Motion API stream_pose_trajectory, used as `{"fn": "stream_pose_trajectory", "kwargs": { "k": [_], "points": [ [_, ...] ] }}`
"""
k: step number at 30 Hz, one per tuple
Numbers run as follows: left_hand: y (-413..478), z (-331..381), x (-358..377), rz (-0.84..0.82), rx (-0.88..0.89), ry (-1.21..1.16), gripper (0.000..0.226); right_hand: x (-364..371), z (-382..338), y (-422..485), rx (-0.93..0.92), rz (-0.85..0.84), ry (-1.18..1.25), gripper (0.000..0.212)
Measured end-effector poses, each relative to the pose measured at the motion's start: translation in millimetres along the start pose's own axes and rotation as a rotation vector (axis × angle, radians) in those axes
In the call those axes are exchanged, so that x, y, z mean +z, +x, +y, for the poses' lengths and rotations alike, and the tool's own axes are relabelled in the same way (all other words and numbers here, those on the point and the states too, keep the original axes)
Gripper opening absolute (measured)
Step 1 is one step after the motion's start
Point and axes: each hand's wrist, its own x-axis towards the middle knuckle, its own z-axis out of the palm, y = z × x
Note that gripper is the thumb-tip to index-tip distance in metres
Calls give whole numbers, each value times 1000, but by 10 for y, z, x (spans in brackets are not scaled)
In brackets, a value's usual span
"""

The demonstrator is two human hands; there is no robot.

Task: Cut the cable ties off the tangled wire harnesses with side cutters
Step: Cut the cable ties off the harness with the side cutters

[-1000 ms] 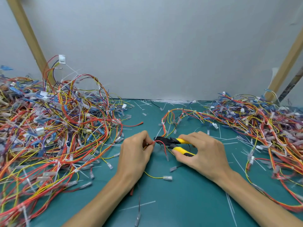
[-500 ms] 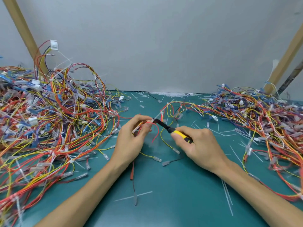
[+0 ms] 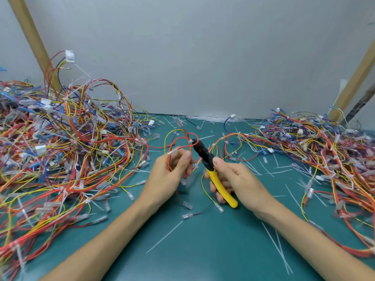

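Left hand (image 3: 170, 175) is holding a wire loop (image 3: 176, 142); right hand's (image 3: 239, 179) grip is wrapping yellow cutters (image 3: 215, 178), nose at a white tie (image 3: 190, 141).

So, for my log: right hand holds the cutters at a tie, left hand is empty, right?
No: in the head view the left hand grips the wire loop. The right hand does hold the cutters at a tie.

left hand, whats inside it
The left hand grips a looped red and yellow harness, whose white cable tie sits beside the tip of the side cutters. Its fingers hide the wire stretch inside the palm.
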Motion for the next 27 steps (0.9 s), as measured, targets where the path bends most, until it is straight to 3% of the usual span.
{"fn": "stream_pose_trajectory", "kwargs": {
  "k": [3,10,18,27],
  "points": [
    [-6,-27,-13,27,15,34,32,7,-12,-3,63,-20,59,58],
    [-59,8,4,24,95,358,36,23,-103,-44,136,-108,128,55],
    [-59,24,18,9,127,391,34,47,-66,-46,100,-16,10,57],
    [-69,-38,4,33,101,377,35,-56,-21,-15,124,-202,188,54]
  ]
}}
